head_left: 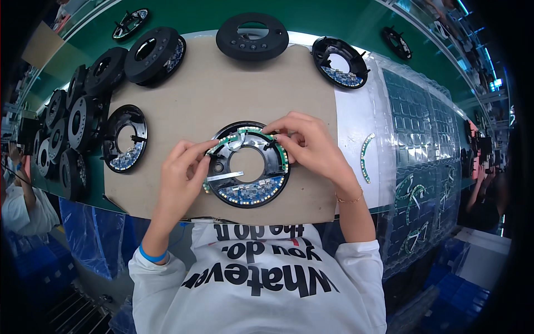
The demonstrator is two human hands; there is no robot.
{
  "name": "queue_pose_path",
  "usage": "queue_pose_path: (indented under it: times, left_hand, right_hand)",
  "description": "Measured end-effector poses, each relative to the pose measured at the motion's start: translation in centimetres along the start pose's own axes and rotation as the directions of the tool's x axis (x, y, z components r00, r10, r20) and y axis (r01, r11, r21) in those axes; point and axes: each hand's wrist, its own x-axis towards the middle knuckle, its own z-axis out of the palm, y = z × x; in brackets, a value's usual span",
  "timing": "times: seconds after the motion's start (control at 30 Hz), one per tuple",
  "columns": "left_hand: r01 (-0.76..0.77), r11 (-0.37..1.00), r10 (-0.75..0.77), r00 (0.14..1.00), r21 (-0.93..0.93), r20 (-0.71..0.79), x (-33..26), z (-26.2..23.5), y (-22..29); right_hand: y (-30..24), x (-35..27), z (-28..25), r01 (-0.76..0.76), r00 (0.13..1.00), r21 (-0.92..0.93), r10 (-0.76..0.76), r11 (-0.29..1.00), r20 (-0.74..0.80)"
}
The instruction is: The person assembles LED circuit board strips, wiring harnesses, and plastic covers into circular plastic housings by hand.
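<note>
In front of me a round black housing [227,152] with a central hole lies on the brown mat. A blue circuit board [251,192] fills its near side. Along the far inner edge runs a curved green LED strip [243,130]. My left hand [181,170] pinches this strip's left part between thumb and fingers. On the right side my right hand [306,142] has thumb and fingertips closed on the same strip. A pale flat cable [225,176] crosses the housing's left part. The fingers partly cover the strip's ends.
A loose curved LED strip [365,158] lies right of the brown mat [183,94]. Clear plastic trays [417,117] sit further right, with several strips in them. Black housings [125,139] stand left and far, some piled up. One black cover [252,38] stands at the far middle.
</note>
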Motion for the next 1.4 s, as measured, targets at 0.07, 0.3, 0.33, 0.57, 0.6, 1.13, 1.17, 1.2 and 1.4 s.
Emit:
queue_pose_path:
  times: [0.07,0.3,0.33,0.57,0.6,1.13,1.17,1.2,1.4]
  left_hand:
    - [0.099,0.995,-0.099,0.995,-0.013,0.032,0.0,-0.4,0.2]
    - [0.116,0.991,-0.119,0.992,-0.072,-0.035,0.3,-1.0,0.5]
    - [0.119,0.990,-0.124,0.991,-0.081,-0.055,0.4,-1.2,0.6]
    - [0.144,0.971,-0.169,0.978,-0.193,-0.123,0.5,-0.1,-0.3]
    - [0.144,0.971,-0.169,0.978,-0.193,-0.123,0.5,0.0,-0.3]
    - [-0.061,0.989,0.050,0.995,0.135,0.085,-0.4,-1.2,0.4]
    - [-0.052,0.983,0.033,0.994,0.174,0.108,-0.3,-1.2,0.7]
    - [-0.054,0.983,0.035,0.993,0.175,0.111,-0.2,-1.0,0.9]
    - [-0.096,0.968,0.061,0.986,0.234,0.154,-0.3,-0.8,0.2]
  right_hand:
    - [-0.2,0.0,0.1,0.031,0.999,-0.050,-0.031,0.998,-0.006]
    - [0.2,-0.2,0.4,0.126,0.990,-0.147,-0.134,0.981,-0.047]
    - [0.2,-0.2,0.5,0.127,0.990,-0.146,-0.135,0.981,-0.046]
    - [-0.1,-0.2,0.7,0.136,0.987,-0.183,-0.149,0.974,-0.058]
    - [-0.1,-0.2,0.7,0.132,0.987,-0.182,-0.145,0.974,-0.062]
    - [-0.4,-0.5,0.7,0.149,0.986,-0.216,-0.162,0.965,-0.043]
    - [-0.3,-0.7,0.5,0.140,0.988,-0.226,-0.150,0.964,-0.025]
    - [-0.3,-0.9,0.3,0.132,0.990,-0.236,-0.138,0.963,-0.006]
    - [-0.9,-0.9,0.5,0.104,0.995,-0.346,-0.094,0.932,0.044]
